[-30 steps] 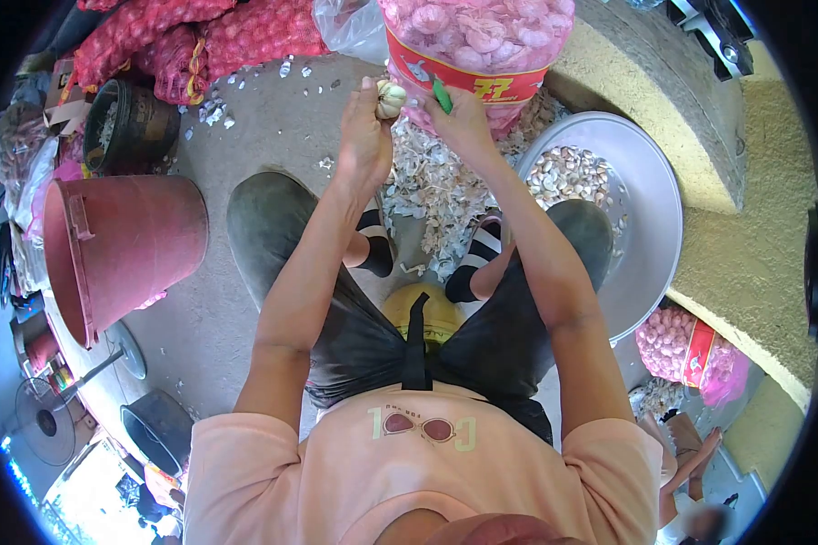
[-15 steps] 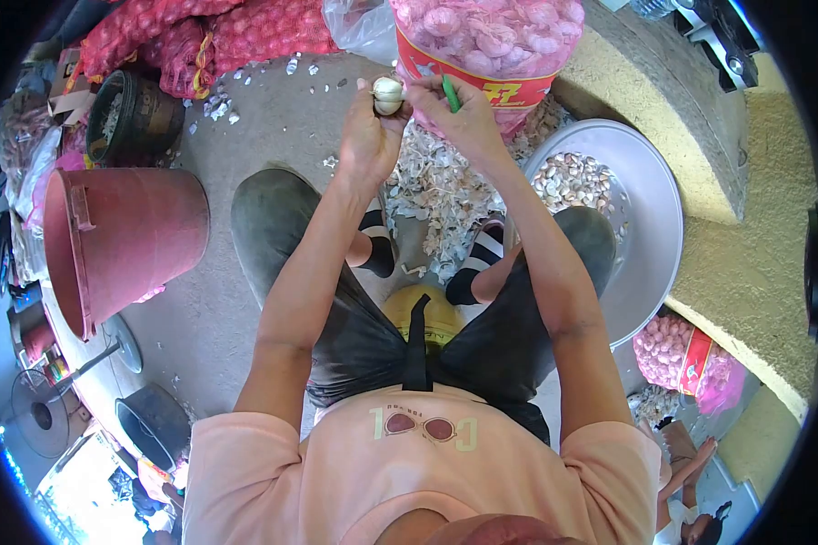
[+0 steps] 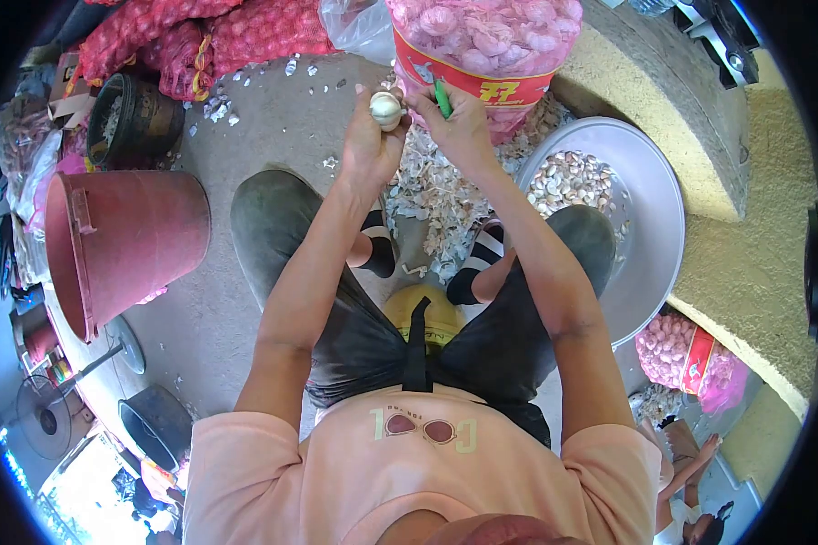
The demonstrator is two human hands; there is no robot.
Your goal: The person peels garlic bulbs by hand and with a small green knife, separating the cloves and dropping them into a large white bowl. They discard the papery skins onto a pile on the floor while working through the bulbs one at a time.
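My left hand is closed round a whitish garlic bulb, with the thumb along its side. Close against the bulb's right side, my right hand grips a small green-handled tool; the handle sticks up from the fist and the tool's working end is hidden. Just beyond both hands stands a mesh sack of garlic with a red and yellow band. Papery garlic skins lie heaped on the floor beneath my hands. By my right knee, a grey basin holds many loose garlic cloves.
A large pink bucket lies tipped to my left, with a dark tub beyond it. Red mesh sacks line the back. A low yellow wall runs along the right, and another person sits at lower right.
The garlic bulb has turned slightly and dropped a little toward me in my left hand. My right hand has shifted slightly left and toward me, the green handle tilting with it.
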